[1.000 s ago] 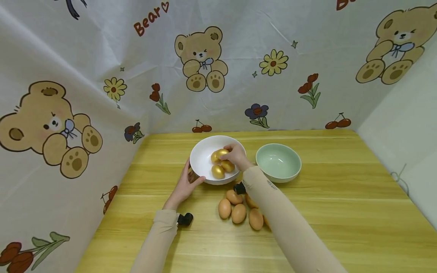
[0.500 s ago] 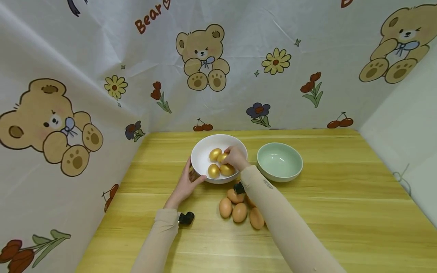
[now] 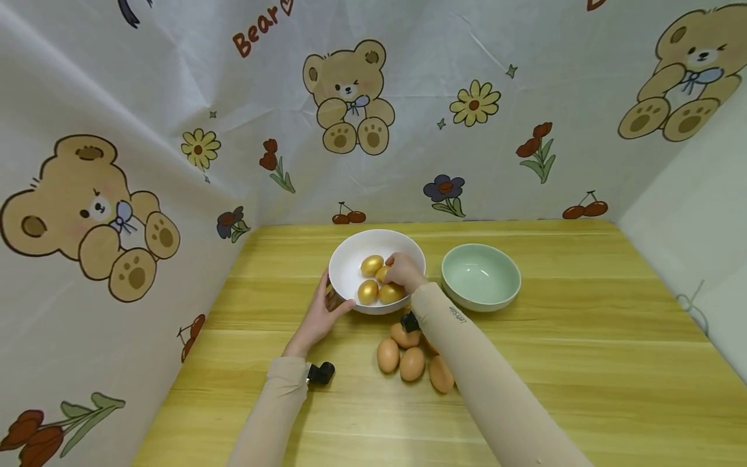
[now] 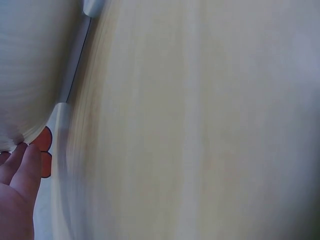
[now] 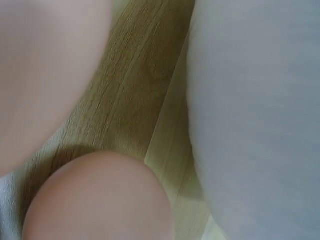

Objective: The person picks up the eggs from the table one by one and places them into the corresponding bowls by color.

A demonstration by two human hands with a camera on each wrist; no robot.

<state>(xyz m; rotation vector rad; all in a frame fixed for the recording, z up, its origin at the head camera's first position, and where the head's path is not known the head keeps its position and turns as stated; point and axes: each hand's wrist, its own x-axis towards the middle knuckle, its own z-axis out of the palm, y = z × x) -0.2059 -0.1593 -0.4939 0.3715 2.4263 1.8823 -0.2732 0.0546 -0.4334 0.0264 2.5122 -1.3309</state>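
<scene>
In the head view my left hand (image 3: 317, 319) grips the side of a white bowl (image 3: 346, 259), its thumb at the near rim and its fingers round the outer wall. The left wrist view shows some of those fingers (image 4: 27, 175) against the bowl's underside (image 4: 30, 65). Inside the bowl, my right hand (image 3: 405, 272) pinches one end of a golden egg (image 3: 382, 275), which its fingers partly cover. Around that egg lie more golden ones: one behind (image 3: 371, 264), one at the front left (image 3: 367, 292) and one at the front right (image 3: 390, 294).
A green bowl (image 3: 481, 277) stands to the right of the white one. Several brown eggs (image 3: 412, 364) lie on the wooden table (image 3: 595, 363) in front, some behind the right sleeve. Close up in the right wrist view is a brown egg (image 5: 100, 200). A bear-printed cloth (image 3: 397, 188) hangs behind.
My right hand has lowered the golden egg among the others, and these have shifted apart in the bowl. My left hand keeps its hold on the white bowl.
</scene>
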